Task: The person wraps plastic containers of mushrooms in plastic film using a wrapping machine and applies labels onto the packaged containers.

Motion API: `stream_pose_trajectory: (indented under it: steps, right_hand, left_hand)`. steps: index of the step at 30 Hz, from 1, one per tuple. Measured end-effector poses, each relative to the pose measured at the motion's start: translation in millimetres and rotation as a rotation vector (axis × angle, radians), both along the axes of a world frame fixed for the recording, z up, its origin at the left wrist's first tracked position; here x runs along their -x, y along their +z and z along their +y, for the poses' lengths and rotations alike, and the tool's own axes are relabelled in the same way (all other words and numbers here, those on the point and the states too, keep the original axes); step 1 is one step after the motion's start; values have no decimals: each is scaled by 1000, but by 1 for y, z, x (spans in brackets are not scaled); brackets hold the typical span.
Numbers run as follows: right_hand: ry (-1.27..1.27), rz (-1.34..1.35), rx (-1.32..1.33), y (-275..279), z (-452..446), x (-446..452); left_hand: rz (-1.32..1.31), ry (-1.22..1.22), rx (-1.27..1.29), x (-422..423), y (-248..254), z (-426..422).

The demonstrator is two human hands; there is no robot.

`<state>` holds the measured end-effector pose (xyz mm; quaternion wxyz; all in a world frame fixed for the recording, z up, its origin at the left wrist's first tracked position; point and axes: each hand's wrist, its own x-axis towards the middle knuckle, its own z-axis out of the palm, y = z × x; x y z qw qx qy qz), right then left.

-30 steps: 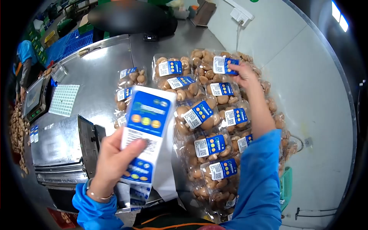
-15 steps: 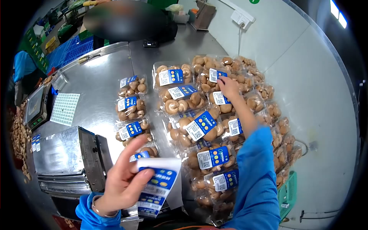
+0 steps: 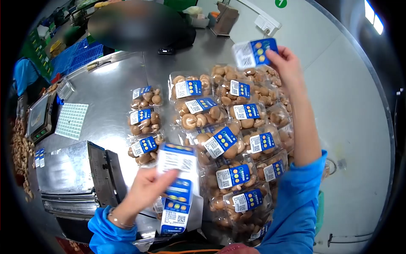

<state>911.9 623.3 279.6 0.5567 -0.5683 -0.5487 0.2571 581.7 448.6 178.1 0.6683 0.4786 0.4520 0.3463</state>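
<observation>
My left hand (image 3: pixel 146 188) pinches a strip of blue-and-white printed labels (image 3: pixel 177 192) that hangs down over the near edge of the table. Raised above the far right packs, my right hand (image 3: pixel 288 70) grips a single blue-and-white label (image 3: pixel 256 53), blurred by motion. Below it, clear packs of brown mushrooms (image 3: pixel 198 113) stand in rows, many with a label on top. A shorter column of labelled mushroom packs (image 3: pixel 146 120) stands to the left, its nearest pack mostly hidden behind the strip and my left hand.
A metal box-shaped machine (image 3: pixel 69 169) stands at the left, with a scale (image 3: pixel 41 118) and a sheet of small stickers (image 3: pixel 72 121) beyond it. Loose mushrooms (image 3: pixel 23 152) lie at the far left. A wall (image 3: pixel 347 101) bounds the right side. Another person (image 3: pixel 27 76) is at upper left.
My right hand has lifted from a pack and now holds a label up, farther right. The label strip in my left hand has shifted up and right.
</observation>
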Motion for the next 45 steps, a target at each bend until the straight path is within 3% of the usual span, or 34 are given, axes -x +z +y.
stream_pose_trajectory:
  steps: [2, 4, 7, 10, 11, 12, 13, 16, 19, 20, 22, 24, 25, 27, 29, 30, 31, 33, 38, 40, 41, 42, 45]
  right_hand:
    - [121, 399, 223, -28, 54, -39]
    - [159, 514, 337, -79, 101, -63]
    - [41, 434, 426, -133, 155, -71]
    - [-68, 385, 522, -162, 193, -72]
    - [-89, 374, 552, -179, 210, -77]
    - [-110, 364, 582, -203, 232, -87]
    - [-103, 342, 653, -196, 230, -74]
    - [-186, -17, 689, -209, 225, -57]
    - [-268, -749, 511, -204, 207, -61]
    - [-367, -925, 403, -180, 172, -34]
    - [-369, -1047, 55, -208, 177, -38]
    - [-9, -1070, 337, -201, 183, -44]
    - [6, -1071, 285, -183, 173, -27]
    - [187, -725, 167, -120, 114, 38]
    - [715, -36, 410, -65, 16, 93]
    - [995, 86, 492, -34, -39, 105]
    - [1150, -217, 171, -26, -71, 112]
    - [1114, -487, 84, 0, -122, 125]
    - [898, -667, -236, -5, -162, 107]
    - [869, -587, -323, -9, -164, 96]
    - [806, -718, -378, -2, -156, 79]
    - [630, -620, -300, 3, -136, 51]
    - [49, -28, -96, 32, -36, -58]
  left_hand:
    - [-116, 227, 8, 24, 26, 9]
    - [-271, 397, -35, 27, 52, 12]
    - [-239, 309, -71, 34, 70, 0]
    - [-314, 398, -129, 27, 60, 0]
    - [-277, 341, -27, 33, 60, -2]
    - [-210, 463, 41, 25, 65, -3]
    - [-206, 456, 93, 24, 66, -1]
    - [-149, 451, 120, 19, 70, 13]
    - [-65, 228, -59, 28, 43, 29]
    - [-95, 134, -85, 32, 38, 30]
    - [-205, 160, -5, 9, 59, 37]
    - [-101, 36, -40, 13, 58, 40]
    - [-30, -17, -117, 16, 55, 37]
    - [64, -82, -252, 19, 55, 31]
    - [49, -111, -225, 20, 55, 21]
    - [40, -132, -214, 19, 57, 17]
    - [50, -102, -207, 14, 63, 13]
    - [112, -116, -335, 9, 59, 5]
    - [315, -60, -653, -13, 62, -14]
    - [329, -187, -476, -20, 44, -17]
    - [347, -273, -413, -22, 34, -20]
    - [372, -350, -346, -22, 27, -22]
    - [304, 68, -23, -5, 50, -3]
